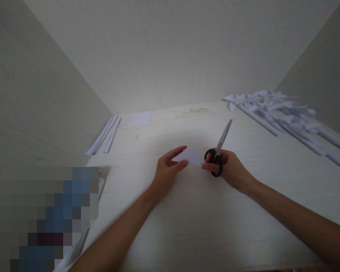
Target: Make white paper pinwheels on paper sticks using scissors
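Observation:
My left hand (170,164) pinches a small white piece of paper (193,155) by its left side, thumb below and fingers above. At the paper's right stands my right hand (228,166), closed around the black handles of a pair of scissors (223,136). The scissors' blades look closed and point up and away from me. My right fingertips are close to the paper's lower right corner; whether they touch it I cannot tell.
A white paper square (141,118) lies at the back left. Beside it are several rolled paper sticks (112,135). Paper pinwheels (272,109) on rolled sticks are piled at the right. Rubber bands (198,110) lie near the back wall (170,56). A blurred-out area covers the lower left.

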Demonstrator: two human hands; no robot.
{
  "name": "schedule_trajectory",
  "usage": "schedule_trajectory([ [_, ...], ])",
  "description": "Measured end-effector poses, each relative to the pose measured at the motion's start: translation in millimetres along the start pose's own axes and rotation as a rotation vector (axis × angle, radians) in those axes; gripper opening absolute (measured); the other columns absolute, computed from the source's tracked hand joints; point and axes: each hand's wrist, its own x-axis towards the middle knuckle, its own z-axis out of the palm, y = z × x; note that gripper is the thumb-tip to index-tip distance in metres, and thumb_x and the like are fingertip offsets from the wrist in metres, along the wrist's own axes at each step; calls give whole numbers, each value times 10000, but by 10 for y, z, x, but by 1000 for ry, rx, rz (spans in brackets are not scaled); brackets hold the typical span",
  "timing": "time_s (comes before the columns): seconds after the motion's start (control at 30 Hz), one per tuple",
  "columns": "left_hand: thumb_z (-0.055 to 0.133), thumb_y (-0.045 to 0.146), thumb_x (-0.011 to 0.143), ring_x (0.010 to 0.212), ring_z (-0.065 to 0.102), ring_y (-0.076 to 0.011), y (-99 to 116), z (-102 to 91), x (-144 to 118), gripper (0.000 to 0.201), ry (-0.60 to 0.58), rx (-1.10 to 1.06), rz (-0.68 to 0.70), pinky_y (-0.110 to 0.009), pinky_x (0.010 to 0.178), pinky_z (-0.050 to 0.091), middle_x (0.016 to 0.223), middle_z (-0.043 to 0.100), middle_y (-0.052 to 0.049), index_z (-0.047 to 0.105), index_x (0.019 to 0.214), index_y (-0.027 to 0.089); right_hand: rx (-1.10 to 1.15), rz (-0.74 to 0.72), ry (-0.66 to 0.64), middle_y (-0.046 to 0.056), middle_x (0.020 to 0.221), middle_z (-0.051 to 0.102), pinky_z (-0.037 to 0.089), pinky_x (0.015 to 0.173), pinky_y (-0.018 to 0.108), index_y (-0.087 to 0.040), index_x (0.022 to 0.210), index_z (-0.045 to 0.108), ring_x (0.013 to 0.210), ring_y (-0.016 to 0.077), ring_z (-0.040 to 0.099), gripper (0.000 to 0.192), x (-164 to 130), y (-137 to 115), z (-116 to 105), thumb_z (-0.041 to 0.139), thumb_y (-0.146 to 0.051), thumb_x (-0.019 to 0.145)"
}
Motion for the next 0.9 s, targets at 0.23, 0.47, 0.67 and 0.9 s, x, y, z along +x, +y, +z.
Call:
schedule_trajectory([
  [0.23,772,179,489,803,587,-124,-44,42,5,579,-260,-241,-51,-224,726,429,974,647,-61,600,1041,213,213,197,-121,-26,534,567,223,437,207,-150,637,541,466,64,415,238,-39,-38,60,738,-232,530],
  [0.47,767,184,492,575,573,-103,-105,126,3,374,-266,-213,38,-215,555,452,679,639,5,612,831,164,236,240,-226,-23,552,567,195,445,220,-145,681,535,474,64,395,252,-99,32,136,733,-229,550],
  [0.67,745,213,534,490,548,-69,-59,83,36,225,-89,-178,72,-168,489,437,552,602,21,570,646,128,139,116,-229,-6,577,581,217,458,232,-146,704,509,479,72,392,278,-88,69,145,700,-330,621],
  [0.9,719,193,580,383,501,-47,58,-179,153,317,-53,-151,-19,-145,385,388,607,619,8,508,811,143,258,136,-531,-23,513,471,172,436,238,-136,666,504,446,65,322,432,-97,34,-4,584,-561,668],
])
